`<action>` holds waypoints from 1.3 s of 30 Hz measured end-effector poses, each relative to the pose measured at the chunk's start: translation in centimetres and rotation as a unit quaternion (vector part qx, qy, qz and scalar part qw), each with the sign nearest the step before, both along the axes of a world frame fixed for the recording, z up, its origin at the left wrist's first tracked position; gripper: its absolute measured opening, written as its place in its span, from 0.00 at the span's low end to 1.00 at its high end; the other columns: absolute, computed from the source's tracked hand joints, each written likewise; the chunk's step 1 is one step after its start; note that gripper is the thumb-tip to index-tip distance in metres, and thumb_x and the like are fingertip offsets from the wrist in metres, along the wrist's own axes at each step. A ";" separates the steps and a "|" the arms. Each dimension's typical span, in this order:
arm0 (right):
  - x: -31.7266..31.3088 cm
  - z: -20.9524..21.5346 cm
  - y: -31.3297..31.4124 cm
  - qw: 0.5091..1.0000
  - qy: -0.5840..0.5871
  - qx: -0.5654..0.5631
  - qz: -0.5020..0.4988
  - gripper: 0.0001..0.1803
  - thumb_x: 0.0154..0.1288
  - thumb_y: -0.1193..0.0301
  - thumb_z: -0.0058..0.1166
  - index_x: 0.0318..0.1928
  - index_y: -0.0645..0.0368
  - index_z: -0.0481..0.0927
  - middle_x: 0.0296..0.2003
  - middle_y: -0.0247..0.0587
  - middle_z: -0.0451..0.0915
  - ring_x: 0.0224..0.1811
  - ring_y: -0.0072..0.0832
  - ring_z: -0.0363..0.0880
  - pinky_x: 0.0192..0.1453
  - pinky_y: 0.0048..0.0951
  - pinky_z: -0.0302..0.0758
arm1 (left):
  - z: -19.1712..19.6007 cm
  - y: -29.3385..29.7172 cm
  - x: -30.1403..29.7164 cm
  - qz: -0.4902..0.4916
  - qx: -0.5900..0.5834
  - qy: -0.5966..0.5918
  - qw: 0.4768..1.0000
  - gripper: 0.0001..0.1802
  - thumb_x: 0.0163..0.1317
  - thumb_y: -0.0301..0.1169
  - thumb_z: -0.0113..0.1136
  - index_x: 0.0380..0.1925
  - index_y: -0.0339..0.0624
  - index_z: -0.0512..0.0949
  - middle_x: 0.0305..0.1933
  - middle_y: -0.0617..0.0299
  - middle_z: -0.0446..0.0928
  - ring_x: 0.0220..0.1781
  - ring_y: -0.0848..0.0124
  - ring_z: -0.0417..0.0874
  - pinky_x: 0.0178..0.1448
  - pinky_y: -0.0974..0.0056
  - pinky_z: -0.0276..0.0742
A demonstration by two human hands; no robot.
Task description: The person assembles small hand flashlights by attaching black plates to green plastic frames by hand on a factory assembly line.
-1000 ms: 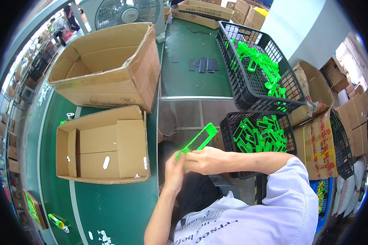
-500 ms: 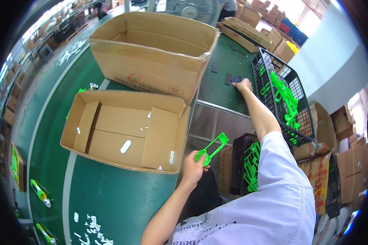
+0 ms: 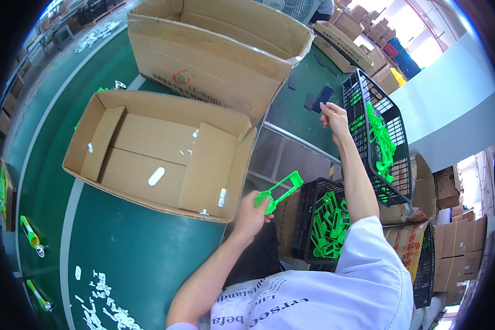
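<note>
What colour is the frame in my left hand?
The frame is bright green, clearest in the head view.

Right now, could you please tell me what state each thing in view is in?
Green frame: held at one end by the left grip
Dark panel: touched by the right grip; lifted or not, unclear
Tall carton: open-topped
Shallow carton: open-topped, white pieces inside
Upper crate: open, holding green parts
Lower crate: open, also holding green parts
White bits: scattered loose on the green table
</note>
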State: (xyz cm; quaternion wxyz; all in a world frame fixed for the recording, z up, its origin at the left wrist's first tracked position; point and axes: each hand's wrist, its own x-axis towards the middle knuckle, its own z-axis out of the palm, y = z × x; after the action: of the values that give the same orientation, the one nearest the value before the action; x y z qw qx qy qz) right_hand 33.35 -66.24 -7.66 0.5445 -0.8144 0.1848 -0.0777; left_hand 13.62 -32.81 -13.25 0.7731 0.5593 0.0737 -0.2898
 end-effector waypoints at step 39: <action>-20.8 -1.4 18.2 0.960 -0.190 0.203 0.033 0.18 0.61 0.85 0.59 0.51 0.65 0.72 0.29 0.37 0.77 0.27 0.18 0.76 0.31 0.24 0.83 | 0.6 0.3 -1.4 -0.005 -0.061 -0.063 0.996 0.13 0.73 0.41 0.53 0.39 0.43 0.72 0.27 0.63 0.78 0.24 0.78 0.77 0.27 0.73 0.72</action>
State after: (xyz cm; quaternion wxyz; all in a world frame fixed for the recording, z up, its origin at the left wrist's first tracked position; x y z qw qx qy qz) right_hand 12.55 -48.07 -9.02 0.7260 -0.6623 0.0633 -0.1740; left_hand 12.21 -32.47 -12.63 0.8074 0.5285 0.0043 -0.2622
